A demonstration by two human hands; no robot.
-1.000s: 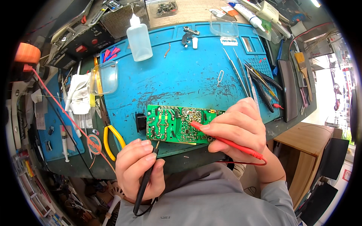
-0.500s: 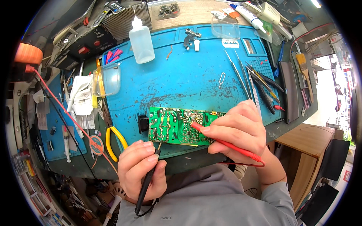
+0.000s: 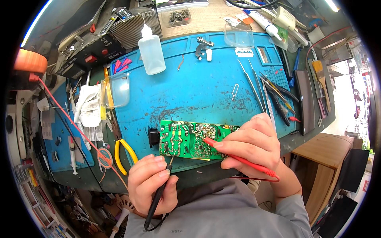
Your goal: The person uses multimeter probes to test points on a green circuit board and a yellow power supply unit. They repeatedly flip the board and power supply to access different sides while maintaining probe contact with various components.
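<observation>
A green circuit board [image 3: 192, 148] lies at the near edge of the blue mat, its soldered side up. My left hand [image 3: 152, 184] is closed round a black test probe [image 3: 157, 198], whose metal tip meets the board's near left edge. In my right hand [image 3: 252, 144] is a red test probe [image 3: 248, 162], slanting left with its tip at solder joints near the middle of the board. My right fingers cover the board's right end. A black block-shaped part [image 3: 153, 137] shows at the board's left end.
Yellow-handled pliers [image 3: 126, 152] lie left of the board. A translucent squeeze bottle [image 3: 152, 53] stands at the back, near a clear plastic tray [image 3: 117, 90]. Tweezers [image 3: 251, 84] and black-handled cutters [image 3: 279, 103] lie at the right. An orange-cased device [image 3: 31, 65] with probe leads is far left.
The whole view has shifted, so the board, hands and bench appear slightly lower. Both probes keep nearly the same places on the board.
</observation>
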